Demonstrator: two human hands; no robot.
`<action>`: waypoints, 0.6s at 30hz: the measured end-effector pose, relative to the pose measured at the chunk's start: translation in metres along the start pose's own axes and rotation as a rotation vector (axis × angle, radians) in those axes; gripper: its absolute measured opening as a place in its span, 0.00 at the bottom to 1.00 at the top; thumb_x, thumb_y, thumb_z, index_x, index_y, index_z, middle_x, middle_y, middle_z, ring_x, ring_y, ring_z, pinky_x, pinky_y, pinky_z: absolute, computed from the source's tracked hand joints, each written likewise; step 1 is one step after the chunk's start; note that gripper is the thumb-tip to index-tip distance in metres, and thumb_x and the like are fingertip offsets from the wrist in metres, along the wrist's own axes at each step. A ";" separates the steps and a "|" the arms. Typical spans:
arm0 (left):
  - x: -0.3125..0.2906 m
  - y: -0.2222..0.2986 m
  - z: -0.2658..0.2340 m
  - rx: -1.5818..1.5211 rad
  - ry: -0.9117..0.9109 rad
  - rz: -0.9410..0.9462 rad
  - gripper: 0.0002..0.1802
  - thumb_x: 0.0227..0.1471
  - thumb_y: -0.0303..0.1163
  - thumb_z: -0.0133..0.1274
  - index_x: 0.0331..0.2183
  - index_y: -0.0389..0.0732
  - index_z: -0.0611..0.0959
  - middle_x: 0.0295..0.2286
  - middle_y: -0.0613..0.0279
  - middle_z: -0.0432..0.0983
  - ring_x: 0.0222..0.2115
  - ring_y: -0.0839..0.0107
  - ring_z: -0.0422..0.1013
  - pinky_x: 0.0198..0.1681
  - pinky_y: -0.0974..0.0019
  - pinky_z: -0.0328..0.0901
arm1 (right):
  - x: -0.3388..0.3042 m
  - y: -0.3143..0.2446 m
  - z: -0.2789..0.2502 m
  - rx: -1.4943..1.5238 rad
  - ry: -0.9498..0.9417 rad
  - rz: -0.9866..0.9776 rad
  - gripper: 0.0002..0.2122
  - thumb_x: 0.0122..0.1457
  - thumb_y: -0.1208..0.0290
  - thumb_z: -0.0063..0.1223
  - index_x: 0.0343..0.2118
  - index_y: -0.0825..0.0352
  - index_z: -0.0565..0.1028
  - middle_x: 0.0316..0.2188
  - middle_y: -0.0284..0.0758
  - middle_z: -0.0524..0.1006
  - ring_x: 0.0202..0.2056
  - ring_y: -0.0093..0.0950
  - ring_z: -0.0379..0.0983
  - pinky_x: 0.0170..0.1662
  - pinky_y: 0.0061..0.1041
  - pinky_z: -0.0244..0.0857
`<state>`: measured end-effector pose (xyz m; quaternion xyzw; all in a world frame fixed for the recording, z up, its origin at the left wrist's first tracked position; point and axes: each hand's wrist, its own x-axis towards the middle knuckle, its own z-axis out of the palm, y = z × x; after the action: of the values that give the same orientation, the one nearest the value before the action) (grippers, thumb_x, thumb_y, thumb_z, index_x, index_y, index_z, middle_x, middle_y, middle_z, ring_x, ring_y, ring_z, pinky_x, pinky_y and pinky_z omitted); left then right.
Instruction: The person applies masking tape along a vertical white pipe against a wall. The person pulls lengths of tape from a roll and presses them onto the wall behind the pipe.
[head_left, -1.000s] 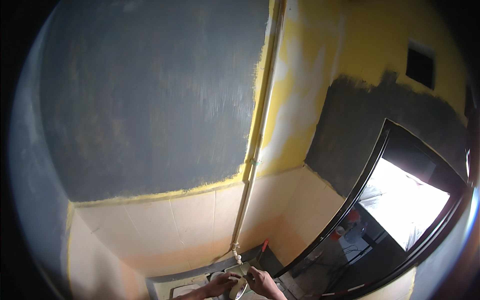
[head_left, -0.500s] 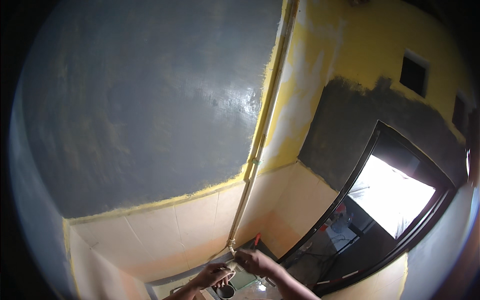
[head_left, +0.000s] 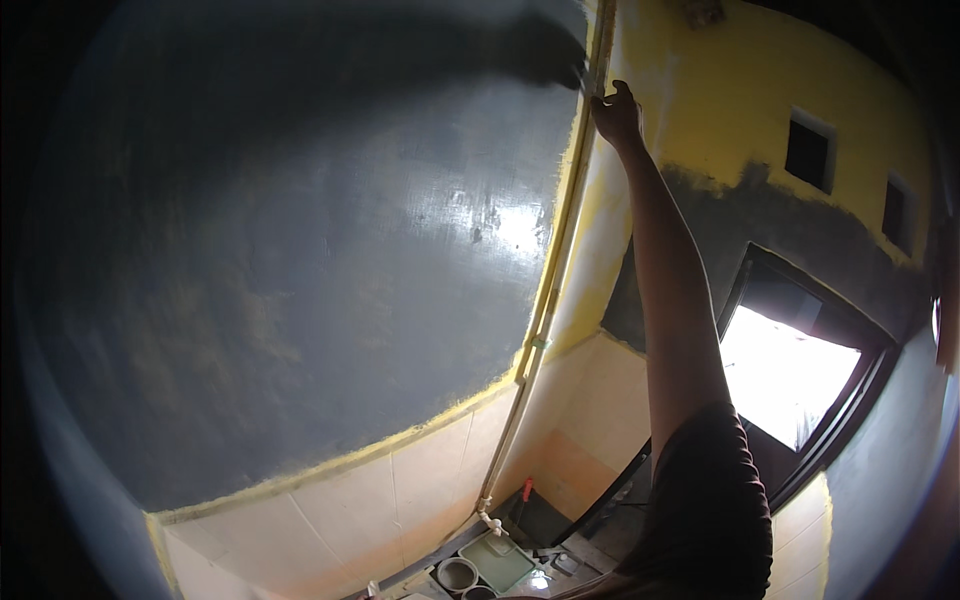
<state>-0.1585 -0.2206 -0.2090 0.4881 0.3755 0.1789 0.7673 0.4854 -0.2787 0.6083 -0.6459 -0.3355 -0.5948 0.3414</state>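
Our right hand (head_left: 619, 115) has risen to the slim, straight pipe (head_left: 562, 250), upper centre. We cannot tell its grip.

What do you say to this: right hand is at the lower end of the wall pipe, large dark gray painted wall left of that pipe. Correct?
One error: the head view shows the right hand raised by the upper stretch of the wall pipe, not its lower end. The large dark gray painted wall is left of that pipe.
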 end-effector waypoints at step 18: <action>-0.028 0.015 -0.023 -0.154 0.415 0.034 0.04 0.65 0.33 0.55 0.41 0.46 0.81 0.22 0.70 0.73 0.17 0.81 0.66 0.16 0.74 0.60 | 0.005 0.001 0.039 -0.118 0.032 0.242 0.22 0.63 0.50 0.50 0.43 0.69 0.75 0.42 0.54 0.81 0.46 0.51 0.80 0.51 0.48 0.74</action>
<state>-0.1931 -0.2173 -0.1897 0.3871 0.5020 0.3165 0.7056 0.5072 -0.2465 0.6105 -0.6909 -0.2139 -0.5782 0.3776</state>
